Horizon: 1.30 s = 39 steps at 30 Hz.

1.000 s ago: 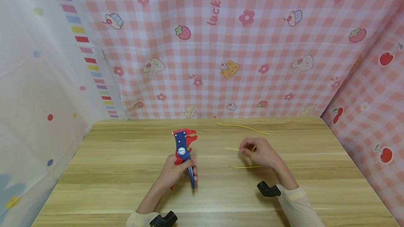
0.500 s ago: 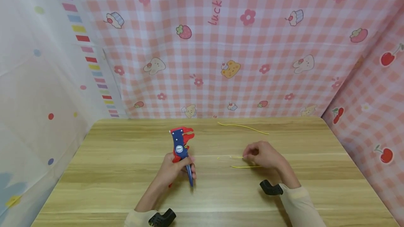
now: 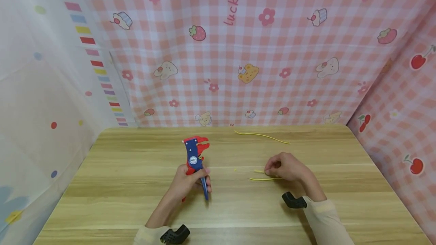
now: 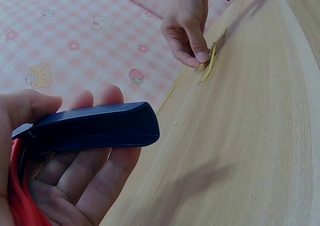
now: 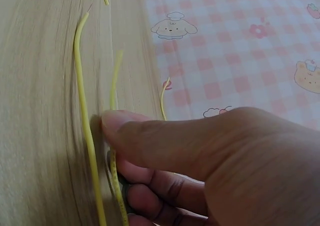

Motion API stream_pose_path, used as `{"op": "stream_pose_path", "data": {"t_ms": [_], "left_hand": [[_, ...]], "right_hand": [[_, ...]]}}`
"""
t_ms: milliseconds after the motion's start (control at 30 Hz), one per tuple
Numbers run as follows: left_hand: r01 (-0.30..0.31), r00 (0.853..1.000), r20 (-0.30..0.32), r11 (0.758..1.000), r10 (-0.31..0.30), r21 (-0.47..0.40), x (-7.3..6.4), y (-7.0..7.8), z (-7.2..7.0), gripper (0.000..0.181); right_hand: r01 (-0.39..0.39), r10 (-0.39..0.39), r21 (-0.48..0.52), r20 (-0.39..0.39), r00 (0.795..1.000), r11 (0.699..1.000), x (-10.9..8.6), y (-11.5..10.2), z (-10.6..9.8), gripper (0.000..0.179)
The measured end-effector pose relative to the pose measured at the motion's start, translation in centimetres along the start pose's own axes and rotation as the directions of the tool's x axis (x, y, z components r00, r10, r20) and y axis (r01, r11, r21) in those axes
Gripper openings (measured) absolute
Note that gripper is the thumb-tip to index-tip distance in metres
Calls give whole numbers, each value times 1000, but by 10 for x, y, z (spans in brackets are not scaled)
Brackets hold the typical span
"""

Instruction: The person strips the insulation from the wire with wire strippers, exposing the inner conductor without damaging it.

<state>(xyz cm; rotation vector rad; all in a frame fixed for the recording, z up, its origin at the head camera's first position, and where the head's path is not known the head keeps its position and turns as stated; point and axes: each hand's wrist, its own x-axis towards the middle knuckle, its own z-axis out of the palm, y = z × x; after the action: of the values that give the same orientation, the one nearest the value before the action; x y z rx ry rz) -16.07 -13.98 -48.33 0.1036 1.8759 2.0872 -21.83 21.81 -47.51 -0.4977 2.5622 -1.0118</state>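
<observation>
My left hand (image 3: 184, 182) holds a red and blue wire stripper (image 3: 192, 151) by its handles, head pointing away from me. In the left wrist view its blue handle (image 4: 100, 126) lies across the curled fingers. Over the table to the right, my right hand (image 3: 285, 167) pinches a yellow wire (image 5: 116, 78) between thumb and fingers, a short end sticking out to the left. Beside it on the table lies a second yellow wire (image 5: 86, 106), with a thin bare tip showing in the right wrist view. The rest of the pinched wire is partly hidden by my hand.
A third yellow wire (image 3: 262, 135) lies near the table's back edge. A tiny yellow offcut (image 3: 235, 169) sits on the wooden table (image 3: 136, 207) between the hands. A pink checked curtain (image 3: 218, 56) hangs behind the table.
My right hand has come slightly toward me and right with its wire, and less of the wire's end shows. The left hand, with the wire stripper, shifted slightly left, then stayed still.
</observation>
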Motion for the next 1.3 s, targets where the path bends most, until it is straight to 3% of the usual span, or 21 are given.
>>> {"op": "stream_pose_path", "data": {"t_ms": [367,800,1300], "left_hand": [[-6,1000,-2,1000,6,9,-1,1,-1,33],[-14,1000,-3,1000,14,-8,-2,0,-4,34],[14,1000,-21,1000,-14,4,-1,0,-4,33]], "right_hand": [[2,-2,0,-10,1000,1000,0,-1,-1,4],[26,-41,-87,-172,984,996,7,-1,-1,8],[95,-111,-70,-284,953,993,26,2,5,20]]}}
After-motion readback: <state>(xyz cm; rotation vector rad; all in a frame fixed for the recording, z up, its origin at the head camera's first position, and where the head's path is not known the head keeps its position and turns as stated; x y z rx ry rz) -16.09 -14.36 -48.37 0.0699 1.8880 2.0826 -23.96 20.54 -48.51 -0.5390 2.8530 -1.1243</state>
